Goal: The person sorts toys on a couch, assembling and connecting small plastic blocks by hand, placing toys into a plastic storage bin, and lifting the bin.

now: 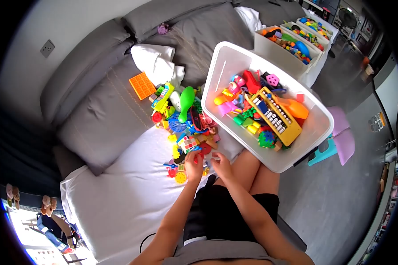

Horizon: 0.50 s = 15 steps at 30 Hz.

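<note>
My left hand [193, 167] is over the near end of a heap of toys, its fingers curled together at the lower edge of a puzzle cube [188, 143] with red and white squares. Whatever those fingers hold, if anything, is hidden. Close to its right, my right hand [222, 166] has thumb and forefinger apart with nothing visible between them. Red toy pieces [204, 148] lie just beyond both hands. Below the left hand is a yellow gear-like disc [181, 177]. Farther up the heap are a green spoon-shaped toy [186, 104] and an orange studded block [142, 85].
A white plastic bin [221, 51] of toys stands at the right, with a yellow abacus [276, 117] inside. Behind it are toy-filled boxes [274, 51]. Grey sofa cushions [106, 106] and a white cloth [152, 62] lie beyond the heap. A purple chair [342, 132] stands right.
</note>
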Tool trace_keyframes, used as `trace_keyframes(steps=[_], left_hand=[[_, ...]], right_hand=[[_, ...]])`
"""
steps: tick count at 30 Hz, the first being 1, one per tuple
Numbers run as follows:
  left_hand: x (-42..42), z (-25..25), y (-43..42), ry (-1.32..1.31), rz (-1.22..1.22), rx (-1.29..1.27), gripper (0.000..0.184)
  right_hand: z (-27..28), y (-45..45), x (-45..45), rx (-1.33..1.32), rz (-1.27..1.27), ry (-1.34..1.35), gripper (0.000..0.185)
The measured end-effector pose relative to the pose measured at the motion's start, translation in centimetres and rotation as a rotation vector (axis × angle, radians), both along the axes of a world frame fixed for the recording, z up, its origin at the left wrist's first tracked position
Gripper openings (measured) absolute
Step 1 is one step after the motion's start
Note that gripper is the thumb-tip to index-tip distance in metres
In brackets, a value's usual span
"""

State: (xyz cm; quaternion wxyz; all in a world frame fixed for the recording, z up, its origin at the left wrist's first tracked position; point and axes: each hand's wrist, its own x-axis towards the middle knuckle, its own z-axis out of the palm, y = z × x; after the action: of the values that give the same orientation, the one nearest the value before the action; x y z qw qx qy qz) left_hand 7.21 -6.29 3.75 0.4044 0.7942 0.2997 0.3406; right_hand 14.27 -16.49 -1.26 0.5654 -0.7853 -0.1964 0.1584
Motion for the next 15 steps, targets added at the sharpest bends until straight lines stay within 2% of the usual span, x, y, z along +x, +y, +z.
trace_keyframes(steps=[1,3,7,11,14,15], left_hand=[[-1.5,-0.6,1.0,0.038,0.077,0.175,0.019],[-3.6,-1.3,2.6,0.096,0.151,0.337,0.024],[-3.2,-0.4,4.6,0.196,0.089,0.348,0.044],[-0.4,1.0,5.7,0.452,-0.028,0.446,0.048],[1.1,0.4,6.5,0.606,-0.006,0.408,0.045],[1.1,0.4,6.7,0.608,-0.008,0.37,0.044]], right_hand=[[0.7,0.5,-0.8,-0.048,0.05,-0.1,0.037],[2.2,1.1,-1.8,-0.146,0.143,-0.312,0.045],[4.6,1.9,-2.3,-0.335,0.287,-0.391,0.048],[4.1,2.5,-1.5,-0.475,0.399,-0.412,0.052],[1.7,2.3,-1.5,-0.366,0.235,-0.389,0.052],[1.5,2.3,-1.2,-0.296,0.164,-0.28,0.051]])
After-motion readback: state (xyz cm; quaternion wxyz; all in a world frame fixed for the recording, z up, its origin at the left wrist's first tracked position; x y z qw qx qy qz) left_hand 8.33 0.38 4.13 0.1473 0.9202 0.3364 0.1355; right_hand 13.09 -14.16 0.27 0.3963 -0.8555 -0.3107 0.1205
